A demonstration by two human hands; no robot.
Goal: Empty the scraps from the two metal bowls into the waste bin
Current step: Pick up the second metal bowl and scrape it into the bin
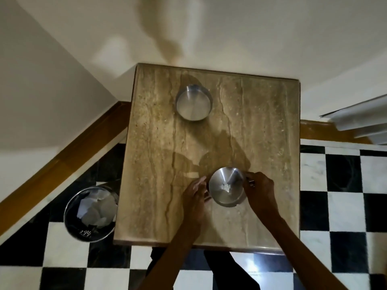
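Observation:
A metal bowl (222,181) with a small clump of white scraps (225,187) in it sits near the front of the stone table (261,114). My right hand (259,190) grips its right rim. My left hand (195,194) is at its left side with the fingers spread, touching or almost touching the rim. A second metal bowl (193,104) stands at the back of the table and looks bare inside. The metal waste bin (70,218) stands on the floor by the table's left front corner, holding crumpled paper.
The table is pushed into a corner of cream walls with a wooden skirting board (62,164). The floor is black and white checked tile (345,216). A white ledge (356,120) juts out at the right.

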